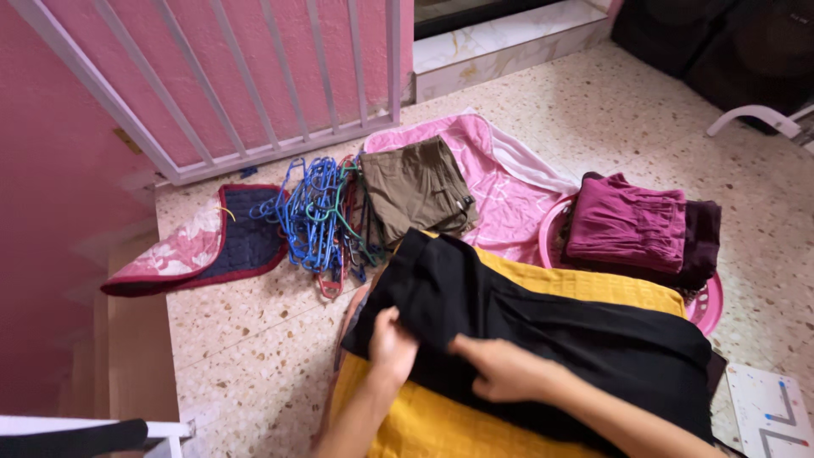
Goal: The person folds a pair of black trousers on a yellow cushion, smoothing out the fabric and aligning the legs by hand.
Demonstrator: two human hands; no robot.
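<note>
Terrazzo floor; both hands, left hand and right hand, grasping black garment on yellow cloth.

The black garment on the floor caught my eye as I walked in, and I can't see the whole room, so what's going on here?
A person is bent over a black garment spread on a yellow cloth on the floor. Their left hand and right hand both press on its near edge. Beside it lie a folded olive garment on a pink cloth, a heap of blue hangers, and folded maroon clothes on a pink basket.
</note>
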